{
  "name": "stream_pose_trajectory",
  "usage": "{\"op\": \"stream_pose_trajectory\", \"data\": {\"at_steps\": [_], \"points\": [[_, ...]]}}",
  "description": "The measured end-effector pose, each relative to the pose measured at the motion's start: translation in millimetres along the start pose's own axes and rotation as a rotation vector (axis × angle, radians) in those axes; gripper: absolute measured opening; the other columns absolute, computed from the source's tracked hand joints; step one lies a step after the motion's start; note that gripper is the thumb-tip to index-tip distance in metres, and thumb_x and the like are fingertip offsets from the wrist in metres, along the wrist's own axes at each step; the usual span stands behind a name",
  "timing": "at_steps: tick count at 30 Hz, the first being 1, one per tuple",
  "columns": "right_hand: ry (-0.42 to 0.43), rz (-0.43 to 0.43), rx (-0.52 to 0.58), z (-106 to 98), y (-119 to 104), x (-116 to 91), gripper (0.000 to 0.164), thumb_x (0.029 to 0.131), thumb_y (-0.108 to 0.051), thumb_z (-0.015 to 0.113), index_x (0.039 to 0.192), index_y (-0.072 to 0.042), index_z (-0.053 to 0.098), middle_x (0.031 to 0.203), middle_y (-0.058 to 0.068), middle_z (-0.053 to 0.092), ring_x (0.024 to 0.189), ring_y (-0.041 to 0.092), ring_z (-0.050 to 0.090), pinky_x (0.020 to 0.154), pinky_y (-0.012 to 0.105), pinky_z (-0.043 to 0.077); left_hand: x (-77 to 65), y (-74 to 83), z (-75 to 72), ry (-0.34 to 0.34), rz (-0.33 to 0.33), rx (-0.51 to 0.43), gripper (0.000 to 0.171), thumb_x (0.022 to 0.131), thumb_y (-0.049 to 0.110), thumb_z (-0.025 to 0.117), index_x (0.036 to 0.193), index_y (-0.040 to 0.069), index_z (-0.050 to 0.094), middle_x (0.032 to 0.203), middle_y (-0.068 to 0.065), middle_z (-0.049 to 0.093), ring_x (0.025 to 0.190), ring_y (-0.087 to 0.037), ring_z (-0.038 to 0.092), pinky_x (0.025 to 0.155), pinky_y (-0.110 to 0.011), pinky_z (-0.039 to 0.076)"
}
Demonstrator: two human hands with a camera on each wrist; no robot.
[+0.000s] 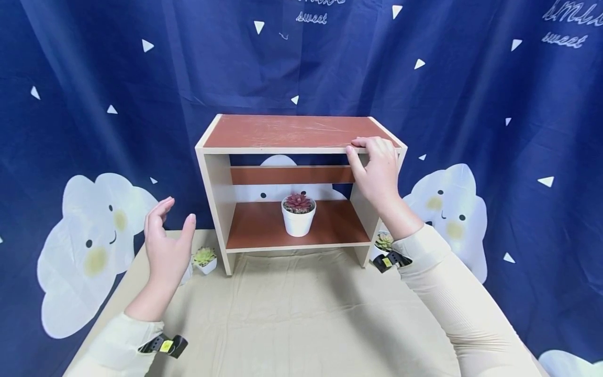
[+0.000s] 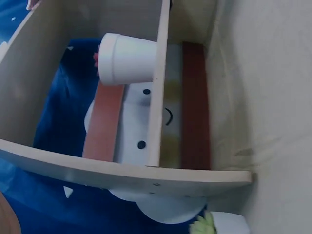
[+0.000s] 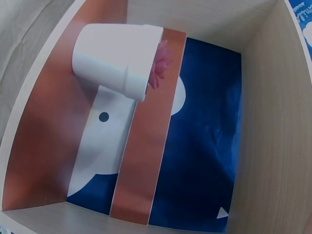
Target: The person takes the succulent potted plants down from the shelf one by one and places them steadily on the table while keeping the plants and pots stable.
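Observation:
My right hand (image 1: 379,173) rests at the right front corner of a small two-level shelf unit (image 1: 297,149), fingers on its red-brown top and thumb near the front edge. My left hand (image 1: 167,254) is raised left of the unit, fingers and thumb spread apart, touching nothing. On the middle board stands a white pot (image 1: 298,224) with a dark red succulent (image 1: 298,202), upright and out of contact with either hand. In the right wrist view the white pot (image 3: 114,58) appears sideways. Little of the right hand shows there.
A small green succulent in a white pot (image 1: 205,260) stands left of the unit, and another green succulent (image 1: 383,241) is at its right, partly hidden by my sleeve. A beige cloth (image 1: 292,314) covers the surface. Behind hangs a blue curtain (image 1: 264,63) with clouds.

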State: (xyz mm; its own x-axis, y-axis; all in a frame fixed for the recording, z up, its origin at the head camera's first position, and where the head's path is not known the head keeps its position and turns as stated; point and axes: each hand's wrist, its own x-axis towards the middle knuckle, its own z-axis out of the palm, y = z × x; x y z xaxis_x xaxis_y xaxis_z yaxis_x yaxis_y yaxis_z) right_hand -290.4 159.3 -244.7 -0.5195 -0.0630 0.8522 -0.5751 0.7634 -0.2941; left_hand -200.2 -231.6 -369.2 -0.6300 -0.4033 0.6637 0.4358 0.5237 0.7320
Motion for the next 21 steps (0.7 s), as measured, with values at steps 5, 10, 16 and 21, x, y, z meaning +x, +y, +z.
{"op": "stream_pose_trajectory", "data": {"at_steps": [5, 10, 16, 21], "points": [[-0.001, 0.001, -0.001, 0, 0, 0, 0.032, 0.099, -0.033, 0.062, 0.112, -0.006, 0.071, 0.116, 0.010, 0.069, 0.115, 0.032, 0.054, 0.103, 0.045, 0.034, 6.9, 13.3, 3.7, -0.009, 0.029, 0.001, 0.051, 0.093, 0.017, 0.068, 0.139, 0.004, 0.051, 0.147, -0.002, 0.047, 0.135, -0.018, 0.041, 0.110, -0.029, 0.031], [-0.004, 0.004, 0.000, 0, 0, 1, 0.032, 0.099, -0.033, 0.061, 0.112, -0.005, 0.072, 0.117, 0.010, 0.069, 0.115, 0.032, 0.054, 0.103, 0.045, 0.034, 14.0, 24.6, 8.5, -0.019, 0.086, -0.015, 0.051, 0.093, 0.017, 0.067, 0.139, 0.004, 0.051, 0.147, -0.003, 0.047, 0.136, -0.017, 0.040, 0.111, -0.027, 0.030], [0.005, 0.008, 0.004, -1, 1, 2, 0.032, 0.099, -0.032, 0.062, 0.112, -0.005, 0.071, 0.118, 0.010, 0.069, 0.116, 0.031, 0.053, 0.104, 0.044, 0.034, 22.9, 35.1, 13.5, -0.038, 0.124, -0.022, 0.051, 0.094, 0.018, 0.066, 0.141, 0.004, 0.049, 0.148, -0.003, 0.045, 0.138, -0.016, 0.038, 0.112, -0.028, 0.029], [0.007, 0.004, 0.011, 0, 1, 2, 0.031, 0.098, -0.031, 0.062, 0.111, -0.004, 0.072, 0.117, 0.011, 0.069, 0.115, 0.032, 0.054, 0.103, 0.044, 0.035, 25.3, 37.4, 15.6, -0.037, 0.140, -0.007, 0.051, 0.094, 0.018, 0.066, 0.140, 0.003, 0.050, 0.148, -0.004, 0.045, 0.139, -0.015, 0.037, 0.112, -0.029, 0.029]]}}
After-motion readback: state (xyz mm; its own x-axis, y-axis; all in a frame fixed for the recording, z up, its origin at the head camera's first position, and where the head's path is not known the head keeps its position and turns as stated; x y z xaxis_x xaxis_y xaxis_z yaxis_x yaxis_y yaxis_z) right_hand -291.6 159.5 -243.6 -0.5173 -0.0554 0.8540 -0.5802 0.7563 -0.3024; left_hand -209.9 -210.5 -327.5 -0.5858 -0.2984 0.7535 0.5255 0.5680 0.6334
